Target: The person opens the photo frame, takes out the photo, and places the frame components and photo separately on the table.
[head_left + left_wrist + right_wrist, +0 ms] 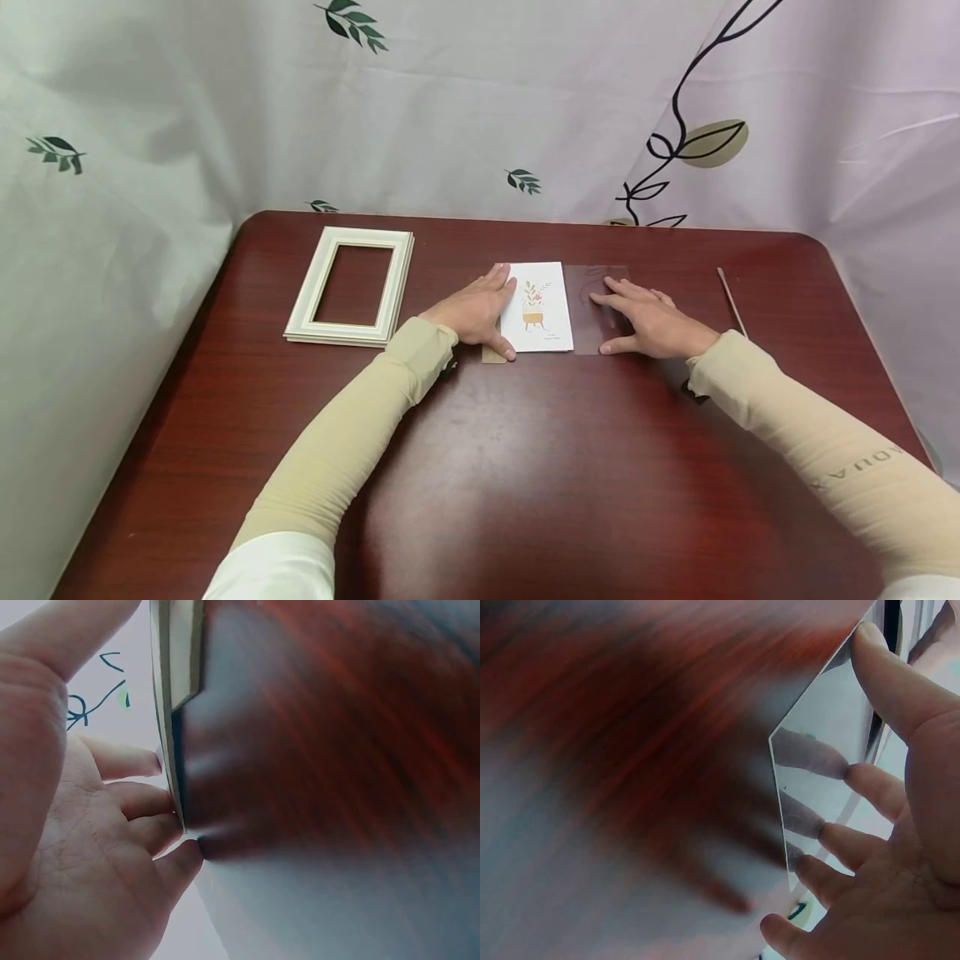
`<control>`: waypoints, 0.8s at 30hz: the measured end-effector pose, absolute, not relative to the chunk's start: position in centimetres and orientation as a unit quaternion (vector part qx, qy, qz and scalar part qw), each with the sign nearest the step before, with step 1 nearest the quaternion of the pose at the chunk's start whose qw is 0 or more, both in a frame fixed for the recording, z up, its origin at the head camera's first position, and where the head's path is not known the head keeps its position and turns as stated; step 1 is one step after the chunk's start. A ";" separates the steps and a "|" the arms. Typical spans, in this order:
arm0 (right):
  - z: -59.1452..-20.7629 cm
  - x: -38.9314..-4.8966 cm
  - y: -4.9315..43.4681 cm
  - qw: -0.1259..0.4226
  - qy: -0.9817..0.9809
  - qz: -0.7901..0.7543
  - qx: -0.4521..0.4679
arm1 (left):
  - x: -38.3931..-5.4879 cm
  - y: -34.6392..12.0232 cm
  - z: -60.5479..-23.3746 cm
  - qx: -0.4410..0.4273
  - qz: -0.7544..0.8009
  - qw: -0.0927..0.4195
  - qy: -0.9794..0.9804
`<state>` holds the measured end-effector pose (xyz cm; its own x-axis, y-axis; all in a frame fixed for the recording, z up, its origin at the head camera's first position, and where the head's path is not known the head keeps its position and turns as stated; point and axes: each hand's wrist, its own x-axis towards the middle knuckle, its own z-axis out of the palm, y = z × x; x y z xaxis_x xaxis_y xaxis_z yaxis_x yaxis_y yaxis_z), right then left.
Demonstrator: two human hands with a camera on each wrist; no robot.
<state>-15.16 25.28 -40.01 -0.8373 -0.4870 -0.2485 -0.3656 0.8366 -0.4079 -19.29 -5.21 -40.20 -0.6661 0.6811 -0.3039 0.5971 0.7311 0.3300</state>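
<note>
A white card (551, 292) printed with a potted plant lies near the table's far middle. Under its left side, the tan corner of a backing board (492, 357) sticks out. My left hand (474, 312) rests along their left edge, thumb toward me and fingers reaching away. In the left wrist view, its fingertips are at the edge of the board (169, 739), by a tan flap (184, 656). Right beside the card lies a clear plastic sheet (583, 333). My right hand (651, 321) touches it with spread fingers; the right wrist view shows fingertips against the sheet (821, 731).
A cream picture frame (316, 283) with a bare opening lies at the far left of the dark red table (480, 467). To the right of my right hand is a thin stick (732, 302). A white leaf-patterned curtain (450, 125) hangs behind the table.
</note>
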 end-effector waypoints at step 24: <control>-39.1 -15.1 30.4 0.194 0.948 -0.162 -0.195 | -19.3 -5.0 -40.1 0.342 0.095 0.224 0.908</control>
<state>-15.07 30.41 -39.13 -0.8483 -0.4326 -0.3053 -0.3064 0.8714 -0.3832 -19.31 -5.01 -40.14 -0.6661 0.6630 -0.3417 0.5774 0.7484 0.3264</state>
